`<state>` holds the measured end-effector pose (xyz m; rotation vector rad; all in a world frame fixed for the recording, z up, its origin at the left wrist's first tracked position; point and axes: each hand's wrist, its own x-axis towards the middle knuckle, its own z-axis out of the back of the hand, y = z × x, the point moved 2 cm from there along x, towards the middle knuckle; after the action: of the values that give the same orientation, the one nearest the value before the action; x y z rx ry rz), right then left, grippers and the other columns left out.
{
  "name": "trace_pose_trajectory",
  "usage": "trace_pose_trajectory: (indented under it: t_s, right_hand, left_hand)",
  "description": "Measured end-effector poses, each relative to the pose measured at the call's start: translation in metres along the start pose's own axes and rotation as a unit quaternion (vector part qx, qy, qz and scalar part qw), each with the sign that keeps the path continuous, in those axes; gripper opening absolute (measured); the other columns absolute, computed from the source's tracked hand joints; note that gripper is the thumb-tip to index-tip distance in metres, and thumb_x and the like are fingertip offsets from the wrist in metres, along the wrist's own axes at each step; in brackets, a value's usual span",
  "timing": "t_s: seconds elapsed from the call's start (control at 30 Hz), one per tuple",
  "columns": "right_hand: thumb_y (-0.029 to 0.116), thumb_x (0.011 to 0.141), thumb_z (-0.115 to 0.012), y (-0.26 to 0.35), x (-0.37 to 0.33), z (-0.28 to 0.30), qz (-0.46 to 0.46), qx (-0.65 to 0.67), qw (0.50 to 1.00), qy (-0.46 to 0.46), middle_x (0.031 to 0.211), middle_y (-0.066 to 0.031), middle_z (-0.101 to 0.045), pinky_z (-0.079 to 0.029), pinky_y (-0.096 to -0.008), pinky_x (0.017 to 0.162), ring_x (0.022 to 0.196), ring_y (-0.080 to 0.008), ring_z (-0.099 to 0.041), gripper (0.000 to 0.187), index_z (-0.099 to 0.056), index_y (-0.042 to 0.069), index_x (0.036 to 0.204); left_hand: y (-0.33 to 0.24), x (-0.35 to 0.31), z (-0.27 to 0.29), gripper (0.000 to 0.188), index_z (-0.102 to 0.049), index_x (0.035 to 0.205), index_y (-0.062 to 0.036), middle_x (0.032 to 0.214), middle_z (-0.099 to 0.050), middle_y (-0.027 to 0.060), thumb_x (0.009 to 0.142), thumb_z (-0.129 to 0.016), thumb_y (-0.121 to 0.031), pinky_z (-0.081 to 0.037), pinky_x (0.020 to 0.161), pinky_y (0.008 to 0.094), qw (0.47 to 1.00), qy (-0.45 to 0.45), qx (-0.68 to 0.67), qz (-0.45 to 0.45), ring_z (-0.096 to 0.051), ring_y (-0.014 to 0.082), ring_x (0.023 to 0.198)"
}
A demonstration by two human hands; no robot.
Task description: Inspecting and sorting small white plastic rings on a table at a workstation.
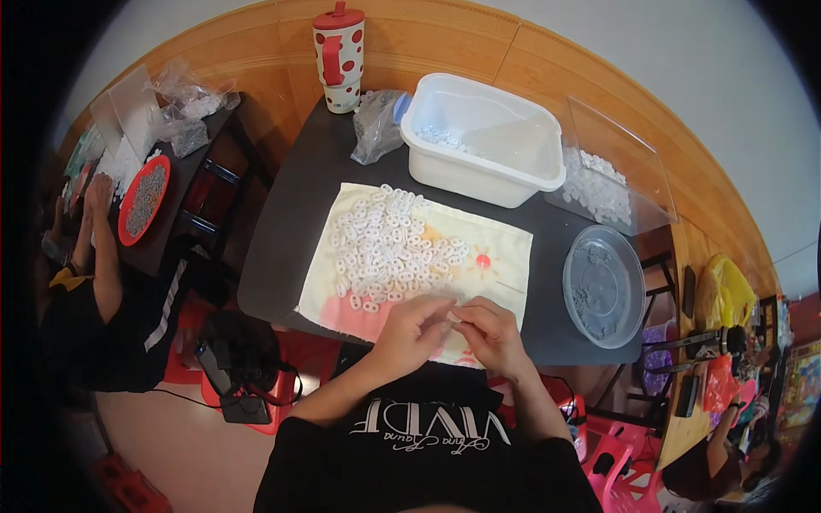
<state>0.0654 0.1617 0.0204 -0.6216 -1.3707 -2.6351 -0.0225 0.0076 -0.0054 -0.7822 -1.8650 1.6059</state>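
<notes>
A person in a black shirt sits at a dark table. Their left hand and right hand come together at the near edge of a pale yellow cloth, fingers bent inward around something small and pale; I cannot tell whether either grip is closed on it. Just beyond, loose white two-holed pieces lie heaped on the cloth. To the right stands a round clear tub with grey bits inside. Farther back are a white basin, a clear plastic bag and a red-spotted tumbler.
</notes>
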Motion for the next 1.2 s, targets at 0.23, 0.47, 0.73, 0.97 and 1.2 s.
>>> trace_pose_trajectory:
  t_s: [0.23,0.47,0.73,0.97,1.2]
  right_hand:
    - [-0.008,0.076,-0.065,-0.002,-0.004,-0.006,0.049,-0.084,0.994,0.039,0.09,-0.012,-0.064,-0.051,-0.0384,0.066,0.079,-0.0302,-0.064,0.026,-0.069,0.0,0.1]
    - [-0.006,0.074,-0.065,0.01,-0.004,-0.004,0.099,-0.124,0.987,0.009,0.093,-0.0113,-0.063,-0.051,-0.0393,0.07,0.082,-0.03,-0.063,0.027,-0.068,-0.002,0.101]
    - [-0.007,0.058,-0.062,0.007,-0.01,-0.005,0.107,-0.15,0.982,0.036,0.096,-0.0124,-0.059,-0.048,-0.0396,0.075,0.086,-0.0327,-0.059,0.046,-0.067,-0.002,0.104]
    - [-0.005,0.058,-0.063,0.005,-0.01,-0.003,0.115,-0.163,0.978,0.057,0.093,-0.0116,-0.057,-0.046,-0.0389,0.075,0.086,-0.0319,-0.058,0.046,-0.067,-0.001,0.103]
    - [-0.004,0.057,-0.062,0.009,-0.01,-0.002,0.116,-0.176,0.976,0.052,0.096,-0.0109,-0.057,-0.046,-0.0389,0.074,0.085,-0.0302,-0.057,0.046,-0.067,-0.002,0.103]
  left_hand:
    - [-0.012,0.003,0.001,0.043,-0.062,0.119,0.0009,0.095,-0.065,0.0172,0.078,-0.061,0.011,-0.052,0.071,0.0355,0.947,0.018,0.274,-0.168,-0.065,0.0313,0.083]
    - [-0.011,0.007,0.001,0.051,-0.059,0.127,-0.0022,0.091,-0.063,0.0172,0.078,-0.058,0.013,-0.051,0.069,0.0383,0.935,0.058,0.285,-0.203,-0.064,0.0331,0.079]
    - [-0.008,0.005,-0.001,0.059,-0.055,0.132,-0.0036,0.089,-0.061,0.0182,0.076,-0.055,0.015,-0.052,0.068,0.0389,0.929,0.059,0.309,-0.196,-0.063,0.0334,0.078]
    - [-0.012,0.005,-0.002,0.064,-0.052,0.135,-0.0015,0.088,-0.061,0.0178,0.073,-0.055,0.015,-0.053,0.069,0.0397,0.921,0.076,0.321,-0.206,-0.063,0.0335,0.078]
    - [-0.01,0.007,-0.001,0.07,-0.048,0.137,-0.0029,0.091,-0.062,0.0147,0.07,-0.065,0.007,-0.051,0.07,0.0435,0.908,0.11,0.348,-0.206,-0.062,0.0339,0.086]
